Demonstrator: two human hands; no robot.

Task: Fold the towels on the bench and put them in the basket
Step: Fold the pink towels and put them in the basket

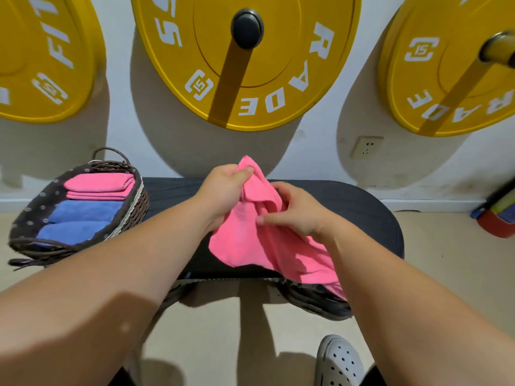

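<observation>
Pink towel (250, 240), crumpled over the table (348, 207) at centre frame: our left hand (223, 190) pinches its top corner, our right hand (298, 215) grips a fold. We should find the next corner, then pull taut.

Five towels show. One loose towel (250, 240), pink, is off the pile. One basket (136, 207) holds four folded ones: two pink, the upper pink towel (100, 181) and lower pink towel (94, 195), and two blue, the far blue towel (83, 210) and near blue towel (72, 231). There is one desk (348, 201). Three yellow plates are on the wall: left plate (41, 51), middle plate (278, 65), right plate (446, 93). One socket (366, 147) and one grey clog (338, 363) show. Two hands show: left hand (223, 190), right hand (298, 213).
</observation>
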